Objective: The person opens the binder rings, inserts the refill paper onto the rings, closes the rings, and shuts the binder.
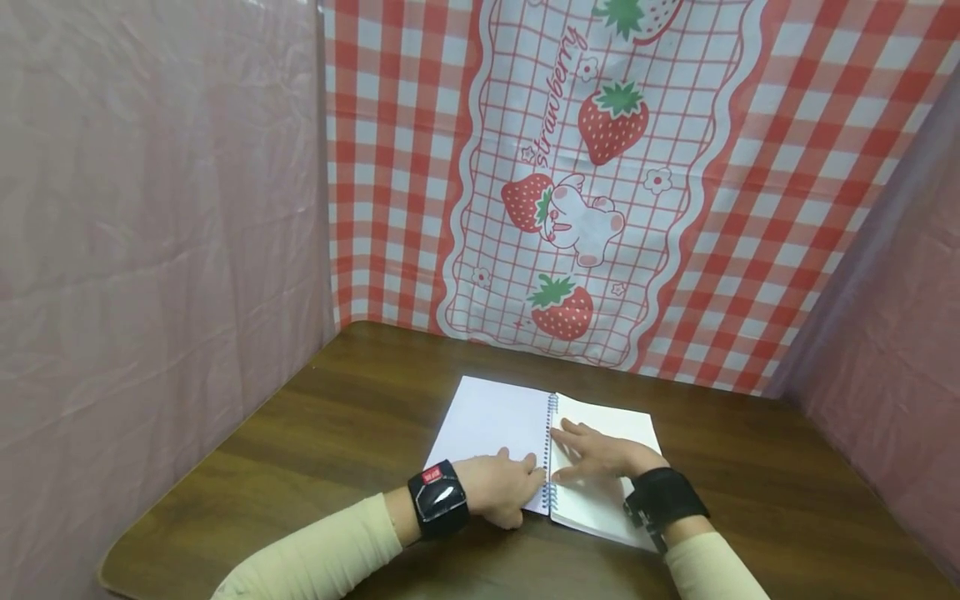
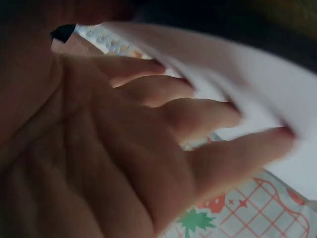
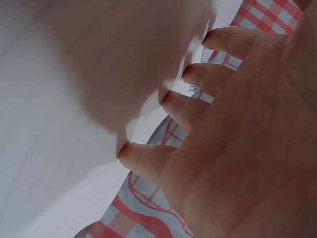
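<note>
A spiral notebook [image 1: 498, 412] lies spread flat on the wooden table, its pages blank and white, with a wire coil [image 1: 552, 454] down the middle. On the left page rests my left hand [image 1: 501, 486], fingers extended toward the coil. My right hand [image 1: 603, 454] lies across the right page [image 1: 592, 504], its fingers spread and pointing left. In the left wrist view, the fingertips [image 2: 285, 136] touch the paper [image 2: 297, 163]. From the right wrist, several fingertips [image 3: 128, 148] press on the page [image 3: 44, 129], which carries the hand's shadow. Neither hand grips anything.
The brown table [image 1: 300, 442] extends around the notebook, with a rounded corner at its near left. A red-checked strawberry cloth [image 1: 397, 167] hangs behind it. Pink fabric walls [image 1: 165, 208] stand on both sides. Black bands [image 1: 441, 498] circle both wrists.
</note>
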`<state>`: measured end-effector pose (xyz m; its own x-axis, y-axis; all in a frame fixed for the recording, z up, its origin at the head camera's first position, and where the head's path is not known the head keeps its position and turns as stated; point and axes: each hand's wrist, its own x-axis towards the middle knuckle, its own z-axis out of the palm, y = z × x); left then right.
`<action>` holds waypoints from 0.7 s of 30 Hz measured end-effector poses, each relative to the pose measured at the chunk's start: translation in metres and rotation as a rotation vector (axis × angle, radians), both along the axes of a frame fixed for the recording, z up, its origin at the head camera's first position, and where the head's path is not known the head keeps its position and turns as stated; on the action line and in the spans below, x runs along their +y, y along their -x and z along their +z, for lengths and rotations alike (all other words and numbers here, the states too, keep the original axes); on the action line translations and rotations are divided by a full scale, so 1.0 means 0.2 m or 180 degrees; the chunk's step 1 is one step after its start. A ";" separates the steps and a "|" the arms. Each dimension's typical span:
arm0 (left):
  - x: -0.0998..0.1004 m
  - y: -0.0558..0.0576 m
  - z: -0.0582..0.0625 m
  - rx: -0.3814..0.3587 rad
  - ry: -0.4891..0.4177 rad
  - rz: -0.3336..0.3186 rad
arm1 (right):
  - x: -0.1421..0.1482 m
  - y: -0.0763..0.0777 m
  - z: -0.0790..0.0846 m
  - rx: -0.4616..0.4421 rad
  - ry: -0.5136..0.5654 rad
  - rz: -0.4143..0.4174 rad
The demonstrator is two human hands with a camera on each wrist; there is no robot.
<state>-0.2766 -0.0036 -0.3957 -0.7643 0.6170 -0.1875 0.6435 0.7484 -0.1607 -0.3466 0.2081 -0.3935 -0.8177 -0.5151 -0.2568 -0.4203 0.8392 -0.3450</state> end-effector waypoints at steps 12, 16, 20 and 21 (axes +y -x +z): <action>-0.31 0.10 0.14 -0.0491 -0.0202 0.1144 | 0.01 0.02 -0.01 -0.0122 -0.0004 -0.0071; -0.39 0.13 0.19 -0.0734 -0.0495 0.1312 | 0.00 0.01 -0.01 -0.0160 -0.0019 -0.0146; -0.45 0.17 0.23 -0.1132 -0.0894 0.1330 | 0.01 0.01 -0.01 -0.0171 -0.0018 -0.0172; -0.46 0.18 0.23 -0.1216 -0.0975 0.1327 | 0.01 0.01 -0.01 -0.0169 -0.0014 -0.0177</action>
<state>-0.3124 -0.0963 -0.3496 -0.8658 0.3513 -0.3564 0.2582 0.9237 0.2831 -0.3486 0.2094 -0.3949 -0.8302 -0.4680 -0.3028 -0.3542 0.8624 -0.3617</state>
